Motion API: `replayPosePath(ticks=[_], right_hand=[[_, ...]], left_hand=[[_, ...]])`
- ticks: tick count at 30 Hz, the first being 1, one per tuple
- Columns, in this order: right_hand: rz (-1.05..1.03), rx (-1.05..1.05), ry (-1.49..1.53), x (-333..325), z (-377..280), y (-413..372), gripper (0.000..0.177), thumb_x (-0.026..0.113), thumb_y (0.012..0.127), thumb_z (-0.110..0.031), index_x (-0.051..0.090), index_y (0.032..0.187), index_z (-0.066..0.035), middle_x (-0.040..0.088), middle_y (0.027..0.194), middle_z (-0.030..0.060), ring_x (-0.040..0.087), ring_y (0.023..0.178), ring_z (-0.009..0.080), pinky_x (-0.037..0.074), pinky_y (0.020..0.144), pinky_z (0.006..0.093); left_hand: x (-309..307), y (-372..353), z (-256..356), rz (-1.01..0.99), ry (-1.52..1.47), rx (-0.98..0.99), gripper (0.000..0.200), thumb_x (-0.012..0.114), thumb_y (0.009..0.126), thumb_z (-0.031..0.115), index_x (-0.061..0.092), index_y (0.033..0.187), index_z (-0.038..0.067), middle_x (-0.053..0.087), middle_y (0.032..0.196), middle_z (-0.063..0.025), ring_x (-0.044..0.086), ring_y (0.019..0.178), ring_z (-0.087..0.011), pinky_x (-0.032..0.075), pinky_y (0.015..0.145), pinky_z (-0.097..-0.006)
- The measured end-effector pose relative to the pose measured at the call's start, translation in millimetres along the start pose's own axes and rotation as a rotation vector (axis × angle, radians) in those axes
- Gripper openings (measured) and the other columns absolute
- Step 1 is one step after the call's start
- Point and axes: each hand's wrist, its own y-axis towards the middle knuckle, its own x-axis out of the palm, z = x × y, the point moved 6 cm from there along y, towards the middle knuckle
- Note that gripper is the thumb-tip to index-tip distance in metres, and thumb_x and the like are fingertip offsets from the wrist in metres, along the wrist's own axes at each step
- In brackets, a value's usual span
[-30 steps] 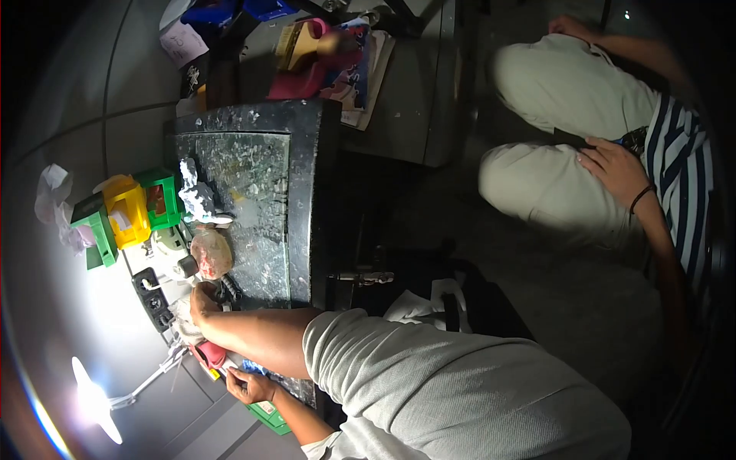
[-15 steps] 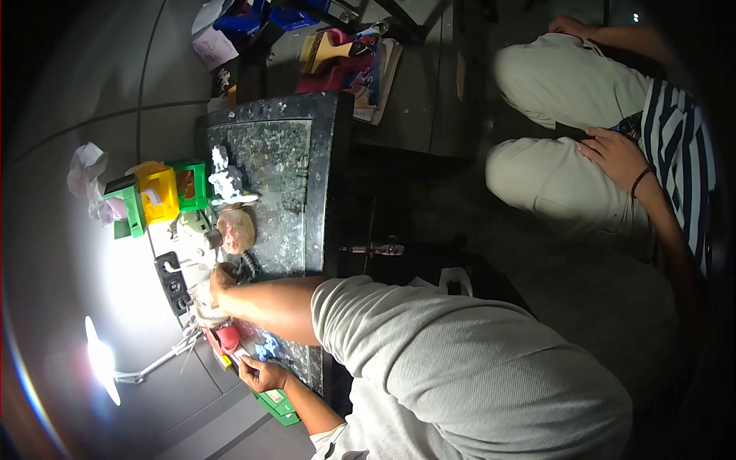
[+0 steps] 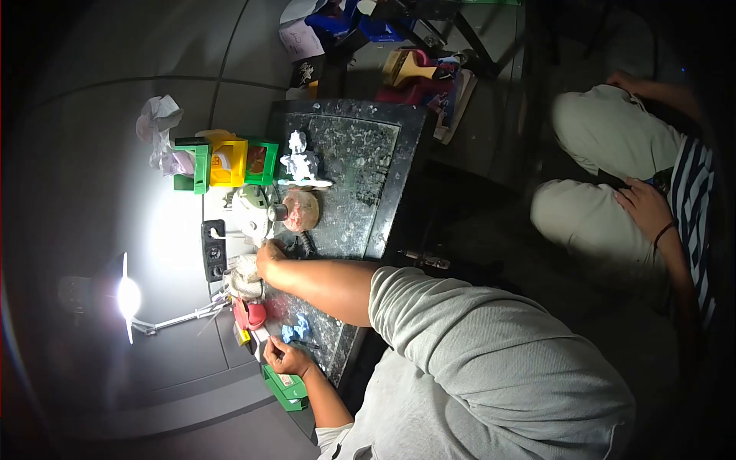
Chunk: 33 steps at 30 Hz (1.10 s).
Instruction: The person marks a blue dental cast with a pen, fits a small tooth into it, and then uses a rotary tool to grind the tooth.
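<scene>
My right hand [image 3: 270, 258] reaches across the table to the foot of a pale machine [image 3: 253, 215] with a round body. Its fingertips are hidden, so what they touch does not show. Beside that hand lie a dark coiled cord [image 3: 307, 244] and a crumpled light cloth [image 3: 244, 277]. My left hand [image 3: 286, 357] is closed in a pinch near the table's front left; what sits between the fingers is too small to make out. Close to it are a red rounded object [image 3: 250, 314], crumpled blue pieces [image 3: 296, 329] and a green tray [image 3: 285, 389].
On the worn dark table [image 3: 345, 153] stand green and yellow bins [image 3: 228, 161], a white lumpy figure [image 3: 299, 159] and a reddish round block [image 3: 300, 211]. A lit lamp [image 3: 128, 297] and a black power strip [image 3: 214, 251] are at the left. Another person [image 3: 606, 203] sits at the right.
The camera view has shifted, so the table and both hands appear farther right. My right hand stays at the machine's foot, and my left hand remains pinched near the red object.
</scene>
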Motion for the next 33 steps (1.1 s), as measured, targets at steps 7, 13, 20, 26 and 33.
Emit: replayPosePath(ticks=[7, 13, 20, 26, 33], right_hand=[[0.015, -0.022, 0.022, 2, 1, 7, 0.037, 0.072, 0.096, -0.022, 0.076, 0.130, -0.009, 0.072, 0.131, 0.0128, 0.063, 0.121, 0.0377, 0.055, 0.084, 0.0598], [-0.038, -0.019, 0.033, 5, -2, 16, 0.041, 0.077, 0.092, -0.022, 0.076, 0.130, -0.009, 0.074, 0.130, 0.0131, 0.066, 0.120, 0.0359, 0.055, 0.085, 0.0586], [-0.024, -0.009, 0.080, -1, 2, 10, 0.043, 0.081, 0.088, -0.021, 0.076, 0.129, -0.007, 0.074, 0.128, 0.0133, 0.066, 0.119, 0.0362, 0.055, 0.085, 0.0578], [0.030, -0.032, 0.070, -12, 6, -15, 0.038, 0.081, 0.088, -0.022, 0.079, 0.125, -0.012, 0.076, 0.125, 0.0110, 0.067, 0.118, 0.0345, 0.057, 0.083, 0.0580], [0.101, -0.122, 0.038, 3, 0, -14, 0.032, 0.076, 0.091, -0.021, 0.080, 0.119, -0.008, 0.074, 0.128, 0.0121, 0.067, 0.120, 0.0307, 0.056, 0.087, 0.0495]], left_hand=[[4, -1, -2, -0.021, -0.026, -0.026, 0.009, 0.078, 0.093, 0.001, 0.077, 0.097, -0.007, 0.075, 0.095, -0.0167, 0.072, 0.082, -0.0268, 0.061, 0.078, -0.0364], [4, -3, -10, -0.031, -0.050, -0.091, 0.009, 0.078, 0.094, 0.001, 0.077, 0.098, -0.007, 0.075, 0.094, -0.0165, 0.072, 0.082, -0.0263, 0.060, 0.077, -0.0359], [6, -2, -5, -0.055, -0.055, -0.069, 0.009, 0.078, 0.093, 0.001, 0.077, 0.097, -0.007, 0.075, 0.093, -0.0163, 0.071, 0.082, -0.0261, 0.059, 0.079, -0.0367], [3, -1, -1, -0.035, -0.036, -0.111, 0.010, 0.078, 0.095, 0.002, 0.077, 0.099, -0.007, 0.075, 0.094, -0.0159, 0.071, 0.082, -0.0250, 0.058, 0.079, -0.0359], [-6, -5, -16, 0.054, -0.197, -0.272, 0.012, 0.077, 0.097, 0.005, 0.076, 0.101, -0.006, 0.075, 0.097, -0.0103, 0.068, 0.084, -0.0197, 0.056, 0.082, -0.0332]])
